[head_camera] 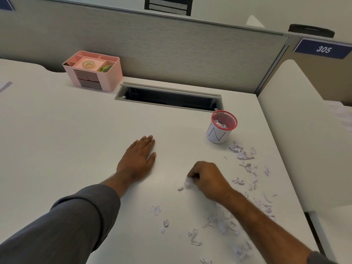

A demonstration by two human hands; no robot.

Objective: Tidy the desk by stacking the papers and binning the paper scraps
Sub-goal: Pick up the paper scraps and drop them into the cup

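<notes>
My right hand (207,179) is curled over the white desk (76,140) and pinches small white paper scraps (188,182) at its fingertips. Another tiny scrap (180,189) lies just left of them. My left hand (138,159) rests flat on the desk, fingers straight, holding nothing. A red mesh cup wrapped in white paper (222,127) stands to the upper right of my right hand, with crumpled scraps inside. Several torn scraps are strewn to the right (242,154) and below my right forearm (221,221).
A pink desk organiser (93,71) with a tape roll stands at the back left. An open cable tray (168,97) cuts into the desk's rear. Grey partition behind. Printed sheets (342,115) lie on the neighbouring desk at right; a sheet's corner (5,86) shows at far left.
</notes>
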